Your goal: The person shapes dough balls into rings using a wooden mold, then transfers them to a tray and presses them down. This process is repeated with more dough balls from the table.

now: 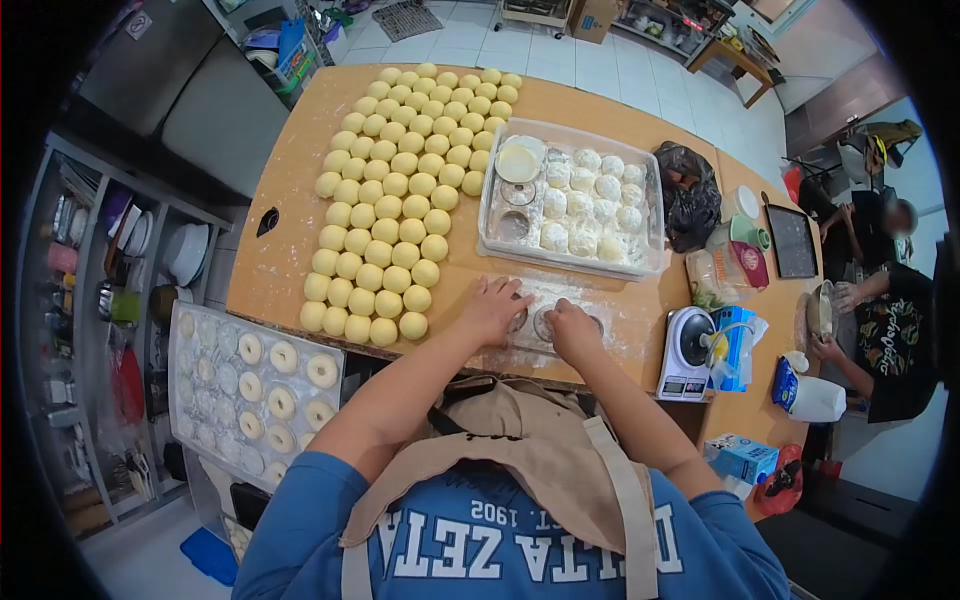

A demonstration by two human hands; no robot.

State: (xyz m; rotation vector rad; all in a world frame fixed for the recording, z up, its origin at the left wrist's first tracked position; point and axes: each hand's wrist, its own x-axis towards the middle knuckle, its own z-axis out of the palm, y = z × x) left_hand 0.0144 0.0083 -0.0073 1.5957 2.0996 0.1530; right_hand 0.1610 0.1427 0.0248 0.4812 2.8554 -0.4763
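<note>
A pale dough round (545, 322) lies on the floured near edge of the counter (270, 270). The right hand (574, 330) curls over it, grip unclear; the left hand (490, 310) rests flat beside it, fingers spread. Yellow dough balls (390, 200) lie left, a clear tub (487, 215) behind

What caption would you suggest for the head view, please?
Left hand and right hand rest on the floured patch of a light wooden table, beside rows of pale yellow dough balls.
</note>
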